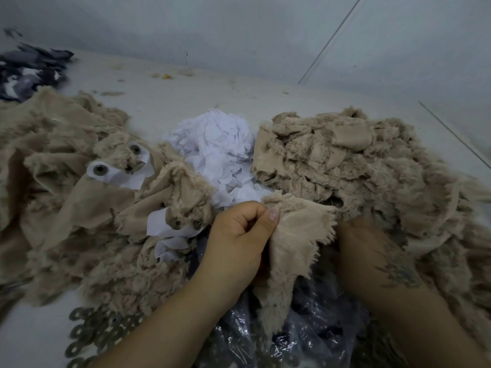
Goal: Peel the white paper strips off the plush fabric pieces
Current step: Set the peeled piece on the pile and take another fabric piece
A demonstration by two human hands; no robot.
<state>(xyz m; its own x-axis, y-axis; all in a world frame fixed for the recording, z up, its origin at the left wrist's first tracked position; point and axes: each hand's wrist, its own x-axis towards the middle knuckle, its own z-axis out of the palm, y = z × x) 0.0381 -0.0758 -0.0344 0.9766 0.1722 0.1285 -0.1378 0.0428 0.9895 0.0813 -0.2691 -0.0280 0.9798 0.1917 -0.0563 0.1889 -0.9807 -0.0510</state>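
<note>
Two plush heaps (358, 160) flank torn paper pile (215, 147).

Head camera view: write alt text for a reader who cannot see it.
A person's left hand pinches a beige plush fabric piece by its top edge while the right hand lies against its other side. Behind sits a heap of white paper strips, between two piles of plush pieces, the left pile still bearing paper.

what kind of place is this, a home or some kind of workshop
Most likely a small plush-toy workshop: heaps of tan plush fabric pieces with toy eyes fitted, a pile of peeled white paper strips between them, and loose metal washers on the work surface.
</note>
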